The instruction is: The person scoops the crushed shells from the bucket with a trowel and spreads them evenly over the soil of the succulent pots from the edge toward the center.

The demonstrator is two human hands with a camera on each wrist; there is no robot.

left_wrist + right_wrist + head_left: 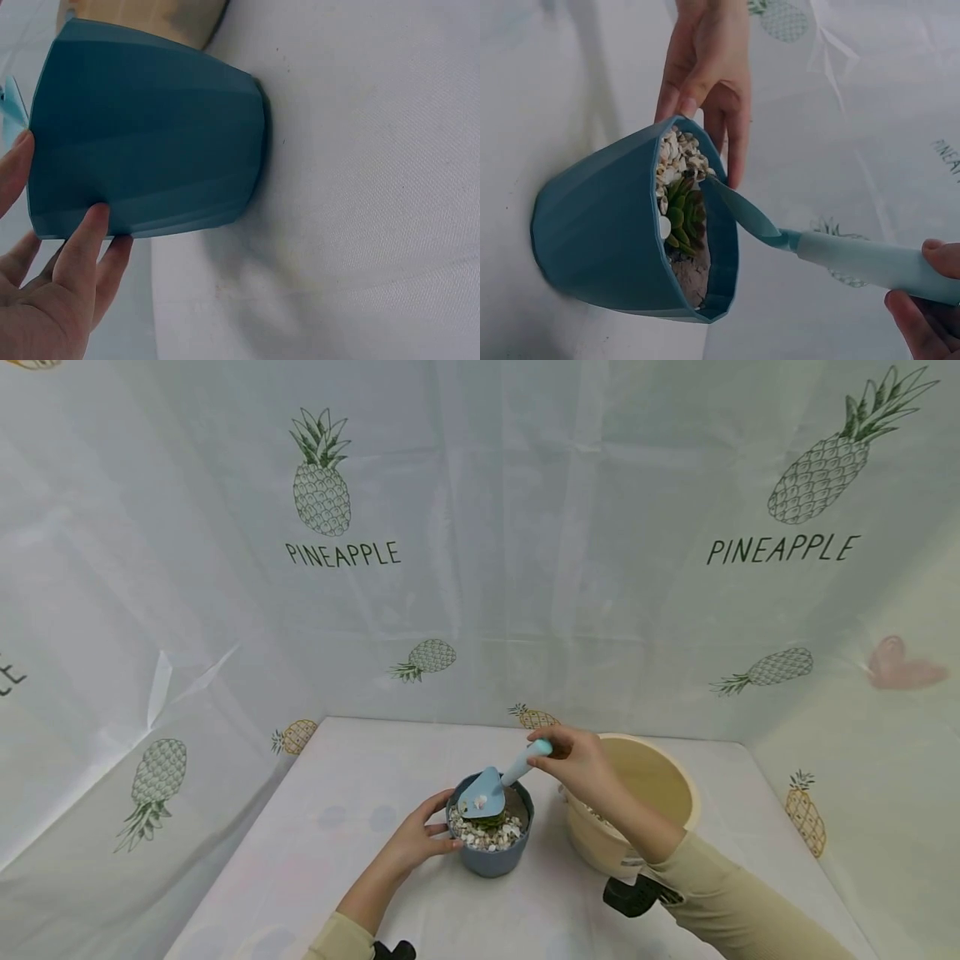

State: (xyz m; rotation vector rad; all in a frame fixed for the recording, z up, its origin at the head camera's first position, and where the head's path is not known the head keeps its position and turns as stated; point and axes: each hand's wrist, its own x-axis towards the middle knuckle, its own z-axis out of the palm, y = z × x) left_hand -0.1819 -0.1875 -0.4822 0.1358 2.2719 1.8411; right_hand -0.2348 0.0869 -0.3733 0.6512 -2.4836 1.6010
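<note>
A blue-grey flower pot [492,863] stands on the table. Its inside holds a green succulent [681,216], pale pebbles [676,159] on one side and bare soil [692,279] on the other. My left hand [414,842] steadies the pot from the left, thumb and fingers about its rim and side, as the left wrist view also shows. Between thumb and fingers my right hand [577,763] pinches the handle end of a light blue trowel [517,766]. The trowel's blade tilts down over the pot, with a few pebbles on it, and partly covers the succulent from above.
Right of the pot, a cream bucket [588,842] stands partly behind my right forearm, some pebbles visible inside. The white-covered table [315,860] meets a pineapple-printed curtain [517,568] at the back and sides.
</note>
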